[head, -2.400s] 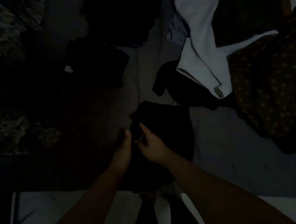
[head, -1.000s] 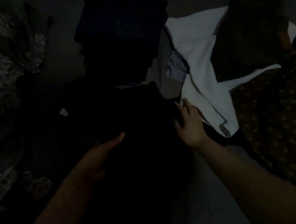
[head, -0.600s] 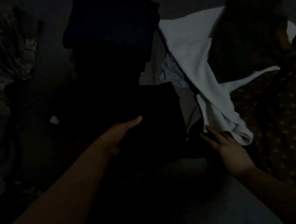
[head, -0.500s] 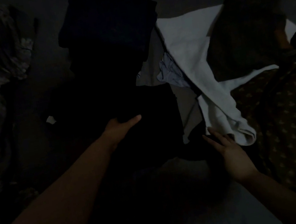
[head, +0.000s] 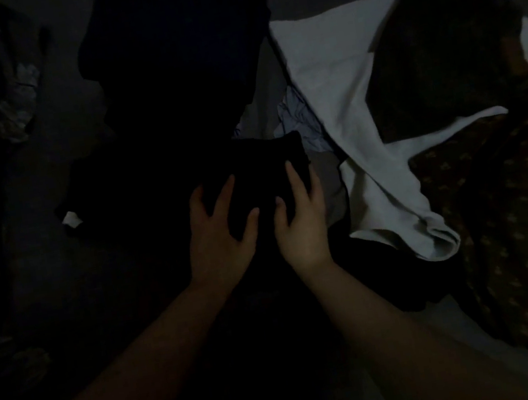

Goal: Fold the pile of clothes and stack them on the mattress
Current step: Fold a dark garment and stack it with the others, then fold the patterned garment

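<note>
In very dim light, we see the left hand and right hand side by side, fingers spread and pressed flat on a black garment lying on the mattress. Just right of it lie a white garment and a brown patterned cloth. Beyond the hands sits a dark stack of clothes.

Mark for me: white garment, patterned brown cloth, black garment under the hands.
white garment [head: 334, 60], head view, on its broad flat upper panel.
patterned brown cloth [head: 507, 216], head view, mid-fabric among the motifs.
black garment [head: 261, 172], head view, on its folded part ahead of the fingertips.
</note>
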Motion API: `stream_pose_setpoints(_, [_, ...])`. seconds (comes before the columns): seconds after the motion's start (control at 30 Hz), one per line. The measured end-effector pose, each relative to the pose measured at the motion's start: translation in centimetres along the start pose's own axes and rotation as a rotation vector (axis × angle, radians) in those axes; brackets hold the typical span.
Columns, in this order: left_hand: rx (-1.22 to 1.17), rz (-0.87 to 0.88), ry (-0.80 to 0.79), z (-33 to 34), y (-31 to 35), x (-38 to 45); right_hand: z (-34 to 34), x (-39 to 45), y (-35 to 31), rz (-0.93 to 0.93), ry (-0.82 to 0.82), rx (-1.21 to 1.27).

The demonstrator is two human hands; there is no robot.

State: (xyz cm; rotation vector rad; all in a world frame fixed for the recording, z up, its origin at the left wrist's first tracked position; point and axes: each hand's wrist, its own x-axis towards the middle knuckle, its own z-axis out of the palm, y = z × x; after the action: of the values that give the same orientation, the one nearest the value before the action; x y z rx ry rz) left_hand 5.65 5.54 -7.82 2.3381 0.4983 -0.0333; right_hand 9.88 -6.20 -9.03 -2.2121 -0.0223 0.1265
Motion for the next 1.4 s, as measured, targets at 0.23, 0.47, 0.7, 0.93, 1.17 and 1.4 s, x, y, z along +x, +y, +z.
stream_pose_setpoints(0.23, [0.603,0.104,-0.046,4.9,-2.2,-1.0,2.8,0.1,4.2,-0.038,-0.122,-0.469])
stream_pose_setpoints(0.47, [0.621,0.041,-0.167,6.1,-3.8,0.3,0.8,2.1,4.3,-0.014,-0.456,-0.433])
stream_pose_setpoints(0.7, [0.625,-0.12,-0.361,4.4,-1.9,1.1,-20.7,3.3,8.7,0.071,0.249,-0.702])
stream_pose_setpoints(0.93, [0.737,-0.196,-0.489,2.7,0.5,1.3,-26.0,-7.0,15.3,0.754,-0.007,-0.383])
stream_pose_setpoints(1.17, [0.459,0.457,-0.221,4.1,5.5,-7.2,-18.3,-12.0,9.7,0.595,-0.056,0.044])
stream_pose_setpoints(1.4, [-0.325,0.062,-0.683,6.5,11.6,-16.3,-14.0,-20.3,4.2,0.482,-0.186,0.305])
